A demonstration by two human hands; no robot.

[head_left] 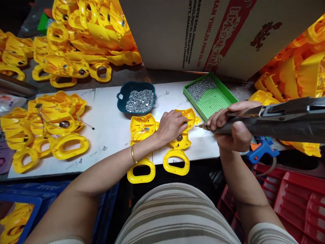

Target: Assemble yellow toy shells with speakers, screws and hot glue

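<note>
My right hand (232,127) is wrapped round a dark electric screwdriver (274,122), its thin bit pointing left, just short of a yellow plastic shell half (186,142). Over that shell lies my left hand (171,125), fingers bent and pressed together at a small part inside; what they pinch is hidden. A round metal-centred piece sits lower in the shell, above its loop handle (176,162). Left of it, partly under my left forearm, is a second yellow shell half (143,127) with thin wires and a small circuit board.
Behind the shells stand a dark teal bowl (123,101) and a green tray (225,95), both holding small screws. More yellow shells (58,112) lie left, with piles farther back. A large carton (162,40) blocks the rear. A blue glue gun (261,150) and red crate (291,193) are right.
</note>
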